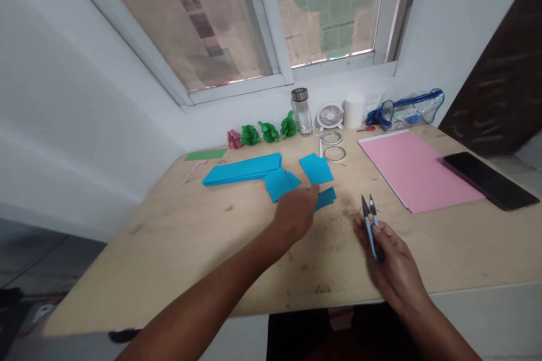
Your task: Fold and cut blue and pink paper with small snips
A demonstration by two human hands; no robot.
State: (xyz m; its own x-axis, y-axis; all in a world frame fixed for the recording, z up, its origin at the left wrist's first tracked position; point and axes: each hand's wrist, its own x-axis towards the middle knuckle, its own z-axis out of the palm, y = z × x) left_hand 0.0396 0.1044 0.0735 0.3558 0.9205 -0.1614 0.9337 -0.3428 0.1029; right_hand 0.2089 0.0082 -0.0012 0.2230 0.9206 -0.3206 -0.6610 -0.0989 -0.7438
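Note:
My left hand (pixel 295 215) is closed, its fingers pinched at a small darker-blue paper piece (pixel 326 198) just above or on the table; the fingertips are partly hidden. My right hand (pixel 396 256) is wrapped around thread snips (pixel 370 232) with blue handles, their two blades apart and pointing away from me. Beyond my left hand lie a blue paper square stack (pixel 316 168) and overlapping blue paper pieces (pixel 279 183). Farther left, a stack of long blue paper strips (pixel 241 170) rests on the table.
Pink paper (pixel 423 172) and a phone (pixel 491 179) lie at right. Along the wall stand green paper shapes (pixel 270 131), a pink one (pixel 234 139), a glass bottle (pixel 302 113), a small fan (pixel 330 117) and a clear pouch (pixel 412 111). Tape rolls (pixel 335 159) lie before the fan.

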